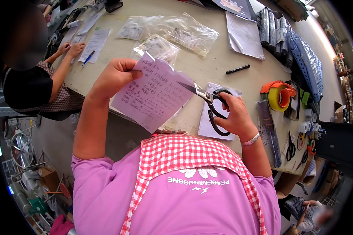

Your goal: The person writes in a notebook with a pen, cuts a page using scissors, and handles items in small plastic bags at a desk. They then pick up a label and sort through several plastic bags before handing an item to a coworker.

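My left hand (120,77) pinches the top corner of a handwritten sheet of paper (153,98), which hangs tilted over the table's near edge. My right hand (236,116) is closed round the black handles of a pair of scissors (210,96). The blades are parted and point left, with the paper's right edge at them. Whether they are cutting into it I cannot tell. Beneath the scissors lies a stack of white paper (211,121). Just beyond the sheet are clear plastic bags (157,47) with printed slips inside.
A black marker (237,69) lies beyond my right hand. Farther right are a tape dispenser with yellow tape (279,96), dark rolls (272,33) and more scissors (290,149). A paper pile (244,37) lies at the back. At the left a person (35,88) leans over papers beside a blue pen (88,57).
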